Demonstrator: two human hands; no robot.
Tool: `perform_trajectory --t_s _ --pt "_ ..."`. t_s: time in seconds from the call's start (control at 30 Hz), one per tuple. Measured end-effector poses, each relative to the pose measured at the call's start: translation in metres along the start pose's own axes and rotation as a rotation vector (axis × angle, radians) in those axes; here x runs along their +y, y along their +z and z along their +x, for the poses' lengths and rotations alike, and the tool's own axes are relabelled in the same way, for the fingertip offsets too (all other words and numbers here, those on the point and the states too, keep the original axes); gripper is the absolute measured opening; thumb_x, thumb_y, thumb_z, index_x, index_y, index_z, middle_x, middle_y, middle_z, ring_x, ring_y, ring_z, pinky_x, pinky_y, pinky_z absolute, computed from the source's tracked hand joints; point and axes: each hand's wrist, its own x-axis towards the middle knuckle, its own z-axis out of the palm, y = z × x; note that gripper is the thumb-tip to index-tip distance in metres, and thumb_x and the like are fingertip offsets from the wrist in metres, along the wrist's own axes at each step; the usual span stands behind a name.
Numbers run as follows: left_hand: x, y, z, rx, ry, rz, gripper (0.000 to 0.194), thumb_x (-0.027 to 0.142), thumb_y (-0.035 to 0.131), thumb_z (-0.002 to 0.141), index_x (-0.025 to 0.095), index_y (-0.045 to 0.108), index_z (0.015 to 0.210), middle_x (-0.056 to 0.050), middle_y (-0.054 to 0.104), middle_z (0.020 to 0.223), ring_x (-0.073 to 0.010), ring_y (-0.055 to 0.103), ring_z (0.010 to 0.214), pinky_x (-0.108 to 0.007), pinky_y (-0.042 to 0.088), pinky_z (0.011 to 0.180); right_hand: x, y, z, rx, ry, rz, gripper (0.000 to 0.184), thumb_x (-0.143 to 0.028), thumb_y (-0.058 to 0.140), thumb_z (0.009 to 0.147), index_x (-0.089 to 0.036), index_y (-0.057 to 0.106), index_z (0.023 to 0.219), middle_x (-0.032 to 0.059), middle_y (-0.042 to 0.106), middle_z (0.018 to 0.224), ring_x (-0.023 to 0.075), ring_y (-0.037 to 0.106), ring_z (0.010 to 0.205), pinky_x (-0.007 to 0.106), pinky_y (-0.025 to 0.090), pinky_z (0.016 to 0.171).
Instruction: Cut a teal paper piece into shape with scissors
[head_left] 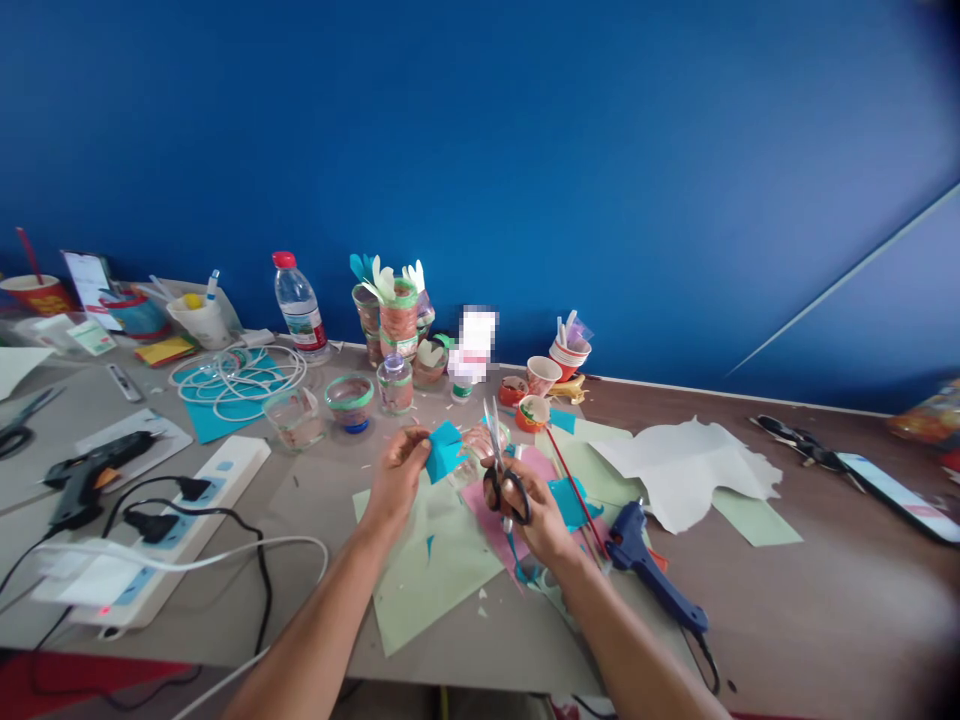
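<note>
My left hand (400,470) pinches a small piece of blue paper (445,452) by its left edge, above the table. In my right hand (536,515) is a pair of scissors (493,440) with black handles, its blades pointing up and away from me. The blades are a little to the right of the blue paper and apart from it. Under my hands lie a pale green sheet (435,585) with small scraps on it and a pink sheet (480,510). A blue glue gun (652,565) rests to the right of my right hand.
At left are a white power strip (217,500), a black glue gun (94,480) and a coiled white cable (247,380). A water bottle (298,310), a jar with paper petals (397,315) and paper cups (541,375) stand near the blue wall. Torn white paper (694,465) and a phone (900,495) lie right.
</note>
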Motion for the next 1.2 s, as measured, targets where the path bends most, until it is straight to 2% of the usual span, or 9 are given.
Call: perform_trajectory --t_s 0.17,0.3,0.5,0.63,0.8,1.2 --pt "-0.002 -0.002 0.001 0.023 0.03 0.057 0.034 0.04 0.075 0.067 0.019 0.064 0.091 0.0 0.062 0.08 -0.0095 0.053 0.065 -0.022 0.039 0.06 -0.009 0.004 -0.002 -0.084 0.062 -0.046 0.059 -0.064 0.07 0.07 -0.017 0.062 0.105 -0.0019 0.051 0.065 0.0114 0.042 0.059 0.025 0.031 0.055" --pt "-0.005 -0.005 0.003 0.036 0.033 0.05 0.038 0.04 0.074 0.069 0.019 0.061 0.098 0.001 0.061 0.08 -0.0085 0.053 0.065 -0.02 0.04 0.059 -0.015 0.006 -0.004 -0.136 0.085 -0.076 0.061 -0.066 0.067 0.072 -0.016 0.061 0.105 -0.0004 0.054 0.068 0.0118 0.044 0.061 0.025 0.031 0.056" --pt "-0.003 -0.005 0.003 0.095 0.071 0.101 0.04 0.041 0.073 0.069 0.019 0.059 0.1 -0.001 0.064 0.083 -0.0113 0.059 0.073 -0.022 0.045 0.065 -0.017 0.006 -0.003 -0.225 0.115 -0.116 0.064 -0.069 0.063 0.073 -0.014 0.061 0.105 0.0009 0.055 0.07 0.0119 0.045 0.062 0.025 0.032 0.056" --pt "0.0 -0.004 0.002 0.12 0.167 0.235 0.037 0.042 0.071 0.07 0.018 0.06 0.096 -0.005 0.066 0.088 -0.0149 0.062 0.077 -0.026 0.048 0.068 -0.017 0.008 -0.004 -0.228 0.126 -0.161 0.065 -0.071 0.062 0.072 -0.016 0.061 0.106 0.0004 0.053 0.069 0.014 0.046 0.065 0.027 0.035 0.06" --pt "-0.001 -0.005 0.001 0.099 0.262 0.372 0.03 0.041 0.067 0.074 0.018 0.061 0.092 -0.005 0.065 0.082 -0.0155 0.061 0.072 -0.026 0.048 0.065 -0.017 0.009 -0.004 -0.228 0.153 -0.247 0.068 -0.075 0.059 0.071 -0.017 0.061 0.105 0.0005 0.051 0.071 0.0153 0.046 0.066 0.028 0.034 0.061" --pt "-0.004 -0.005 -0.002 0.021 0.3 0.433 0.02 0.033 0.06 0.08 0.018 0.06 0.094 -0.004 0.065 0.082 -0.0145 0.061 0.074 -0.025 0.049 0.067 -0.016 0.007 -0.003 -0.179 0.131 -0.251 0.064 -0.071 0.061 0.073 -0.016 0.063 0.105 -0.0002 0.05 0.071 0.0134 0.047 0.065 0.027 0.036 0.061"
